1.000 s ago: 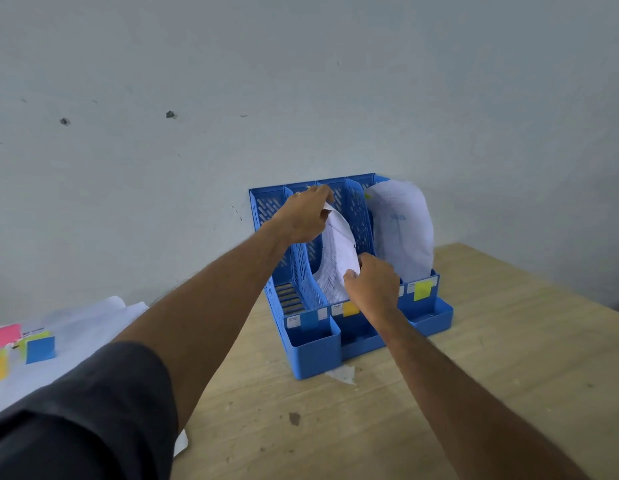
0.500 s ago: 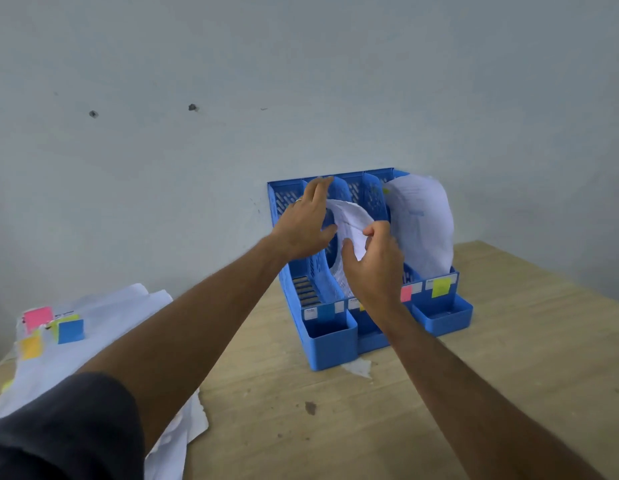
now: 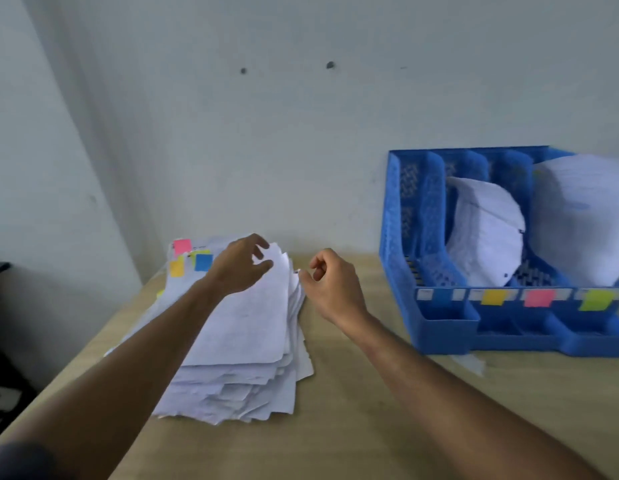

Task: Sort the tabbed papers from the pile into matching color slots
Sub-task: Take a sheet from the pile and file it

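Note:
A pile of white papers [image 3: 245, 327] lies on the wooden table [image 3: 370, 410], with pink [image 3: 182, 246], yellow [image 3: 176, 268] and blue [image 3: 203, 262] tabs at its far end. My left hand [image 3: 240, 268] hovers over the pile's far end with relaxed, spread fingers. My right hand [image 3: 327, 282] is at the pile's right edge, loosely curled, fingertips by a sheet's edge. The blue organizer [image 3: 394, 237] stands at the right, its slots labelled blue [image 3: 441, 295], yellow [image 3: 493, 297], pink [image 3: 538, 298] and green [image 3: 595, 299]. One curled sheet [image 3: 485, 233] sits in a middle slot, another [image 3: 578, 220] in the rightmost.
A pale wall [image 3: 301, 133] rises right behind the table and the organizer. The table's left edge runs diagonally beside the pile, with dark floor [image 3: 10, 375] beyond it. A paper scrap [image 3: 474, 363] pokes out under the organizer's front.
Both hands have left the sheet in the organizer's middle slot and moved left to the pile. My view has swung left, so the organizer now sits at the right.

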Demonstrator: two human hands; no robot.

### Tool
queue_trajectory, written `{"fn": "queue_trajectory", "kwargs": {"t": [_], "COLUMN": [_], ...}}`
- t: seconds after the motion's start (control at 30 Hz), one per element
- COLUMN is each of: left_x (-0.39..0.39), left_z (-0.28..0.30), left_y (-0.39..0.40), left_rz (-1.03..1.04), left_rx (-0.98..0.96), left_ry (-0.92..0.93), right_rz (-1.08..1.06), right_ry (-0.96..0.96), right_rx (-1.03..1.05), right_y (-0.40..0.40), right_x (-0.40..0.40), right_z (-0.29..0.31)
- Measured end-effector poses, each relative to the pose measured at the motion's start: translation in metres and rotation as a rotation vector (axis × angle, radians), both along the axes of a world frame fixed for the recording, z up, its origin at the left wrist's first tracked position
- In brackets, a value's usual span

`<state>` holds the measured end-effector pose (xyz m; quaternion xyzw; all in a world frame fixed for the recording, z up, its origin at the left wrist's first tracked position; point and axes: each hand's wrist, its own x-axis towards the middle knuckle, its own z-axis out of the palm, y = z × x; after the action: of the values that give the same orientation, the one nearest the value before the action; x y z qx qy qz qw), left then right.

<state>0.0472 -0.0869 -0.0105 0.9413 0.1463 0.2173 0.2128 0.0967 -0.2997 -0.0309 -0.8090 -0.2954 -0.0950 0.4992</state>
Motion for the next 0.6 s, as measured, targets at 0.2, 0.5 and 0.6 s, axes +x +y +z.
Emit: {"fn": "queue_trajectory", "kwargs": {"t": [0.2, 0.5, 0.6], "left_x": [-0.034, -0.05, -0.048], "left_z": [-0.027, -0.022, -0.024], "left_y": [0.068, 0.064, 0.074], "left_rz": [0.36, 0.459, 0.428], "left_rx": [-0.083, -0.15, -0.305], "left_ry": [0.316, 0.328, 0.215], "right_rz": [0.046, -0.045, -0.046], "right_ry": [0.111, 0.177, 0.277], "right_rx": [-0.267, -0.403, -0.24], "right_y": [0.052, 0.08, 0.076], "right_x": [0.001, 0.002, 0.009], "right_z": [-0.03, -0.041, -0.043]}}
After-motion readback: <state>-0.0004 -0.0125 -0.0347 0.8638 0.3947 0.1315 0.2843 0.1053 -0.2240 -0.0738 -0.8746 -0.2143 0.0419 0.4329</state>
